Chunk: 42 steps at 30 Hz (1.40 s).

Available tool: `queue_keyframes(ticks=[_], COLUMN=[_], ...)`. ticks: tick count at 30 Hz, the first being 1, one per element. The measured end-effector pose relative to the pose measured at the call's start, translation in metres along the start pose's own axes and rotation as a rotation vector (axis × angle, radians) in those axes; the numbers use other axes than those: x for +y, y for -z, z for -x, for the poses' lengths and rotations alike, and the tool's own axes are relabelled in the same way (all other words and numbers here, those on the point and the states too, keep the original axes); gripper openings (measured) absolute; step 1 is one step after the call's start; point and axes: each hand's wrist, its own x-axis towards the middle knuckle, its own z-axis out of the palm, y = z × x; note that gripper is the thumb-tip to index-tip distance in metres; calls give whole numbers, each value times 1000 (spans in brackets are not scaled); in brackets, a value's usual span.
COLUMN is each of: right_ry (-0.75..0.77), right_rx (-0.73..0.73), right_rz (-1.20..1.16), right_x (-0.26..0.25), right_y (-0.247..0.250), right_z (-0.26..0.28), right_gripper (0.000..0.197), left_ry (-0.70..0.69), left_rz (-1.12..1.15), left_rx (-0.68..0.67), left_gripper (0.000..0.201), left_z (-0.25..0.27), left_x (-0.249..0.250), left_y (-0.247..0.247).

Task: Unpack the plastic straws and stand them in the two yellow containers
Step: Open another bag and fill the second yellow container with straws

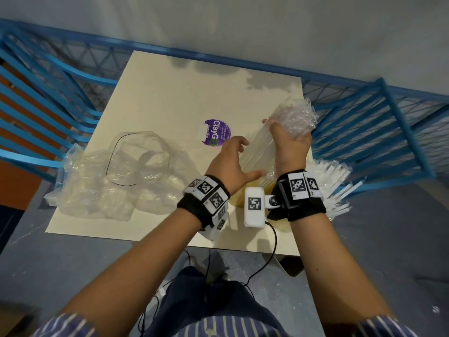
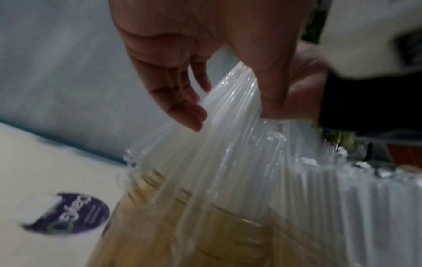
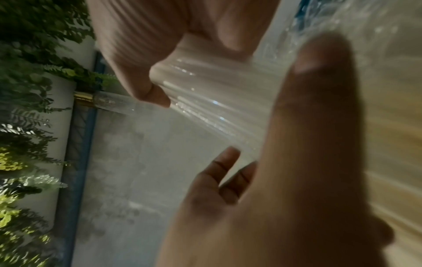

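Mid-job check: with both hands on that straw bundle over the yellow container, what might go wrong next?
1. The right hand grips the straw bundle through its crinkled wrapper; pulling the film off may drag straws out with it.
2. The left hand only rests loosely against the leaning bundle, so straws could fan out and miss the yellow container.
3. Straws already stick out past the table edge and could be knocked off.
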Motion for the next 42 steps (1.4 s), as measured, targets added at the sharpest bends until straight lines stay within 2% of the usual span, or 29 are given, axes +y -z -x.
queue_keyframes(ticks=[2,5,9,10,11,13,15,17,19,22,25,29,31,33,37,42], right_ry=[18,14,9,22,41,93,123,125,113,159,175,205,223,232,232,112], right_rx=[-17,-56,-151,-182,-214,-268,-301,-268,-193,-158,-182,-242,-227,-210,-216,-231], right_rz=[18,39,42,42,58,132,152,128,127,183,164,76,52,50,154,305], right_x=[0,1,-4,-4,-4,-5,-4,-4,-5,-6,-5,-10,-13,-14,-12,20], right_y=[1,7,11,13,14,19,21,19,13,4,0,6,8,8,7,1], right_z=[0,0,4,4,3,1,0,0,0,2,7,14,16,17,16,15], right_gripper=[37,41,76,79,76,57,38,29,24,25,32,37,38,38,34,38], left_ry=[-12,-44,-67,-77,-77,-39,-21,-12,4,7,-4,32,37,41,49,33], left_rz=[22,15,-87,-97,-93,-21,44,33,43,114,159,271,290,268,272,313], left_rx=[-19,-85,-173,-207,-235,-270,-272,-269,-229,-111,0,253,328,350,378,378], left_gripper=[53,34,32,29,25,23,34,37,30,22,19,26,22,17,20,10], left_z=[-7,-10,-21,-23,-24,-27,-29,-30,-28,-22,-16,-13,-10,-7,-5,-3], left_x=[-2,-3,-3,-3,-3,-6,-11,-15,-15,-12,-13,-29,-36,-39,-39,-33], left_y=[-3,0,11,13,16,21,25,25,22,15,17,42,55,61,63,58])
